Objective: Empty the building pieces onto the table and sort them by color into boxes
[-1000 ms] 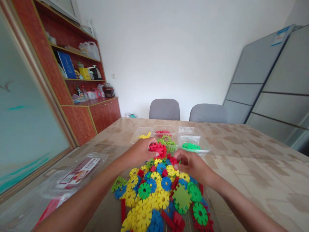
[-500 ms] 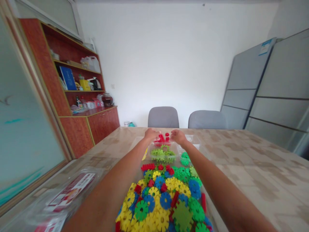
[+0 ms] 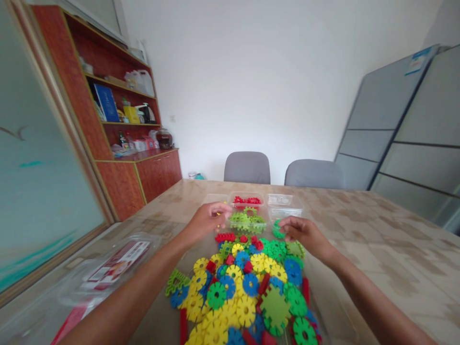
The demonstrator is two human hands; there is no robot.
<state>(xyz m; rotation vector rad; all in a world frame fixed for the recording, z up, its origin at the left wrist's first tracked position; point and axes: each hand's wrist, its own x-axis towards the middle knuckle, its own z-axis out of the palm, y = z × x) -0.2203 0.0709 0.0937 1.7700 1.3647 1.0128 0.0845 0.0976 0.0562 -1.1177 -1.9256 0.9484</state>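
Note:
A heap of flat plastic gear pieces (image 3: 247, 282) in yellow, blue, green and red lies on the table in front of me. Behind it stand clear trays: one with red pieces (image 3: 247, 200), one with light green pieces (image 3: 247, 222), one with dark green pieces (image 3: 276, 231). My left hand (image 3: 205, 222) hovers left of the light green tray, fingers loosely bent, nothing seen in them. My right hand (image 3: 302, 232) hovers at the heap's far right edge. Its fingertips are next to the dark green pieces and loosely apart.
Another clear tray (image 3: 283, 199) stands at the back right of the group. A clear plastic package with a red card (image 3: 115, 263) lies at the left. The patterned table (image 3: 377, 249) has two grey chairs (image 3: 247, 167) behind it. A wooden shelf unit (image 3: 118, 124) stands at the left.
Both hands carried red pieces from the heap to the red tray and let them go. They have now drawn back toward the heap with nothing seen in them.

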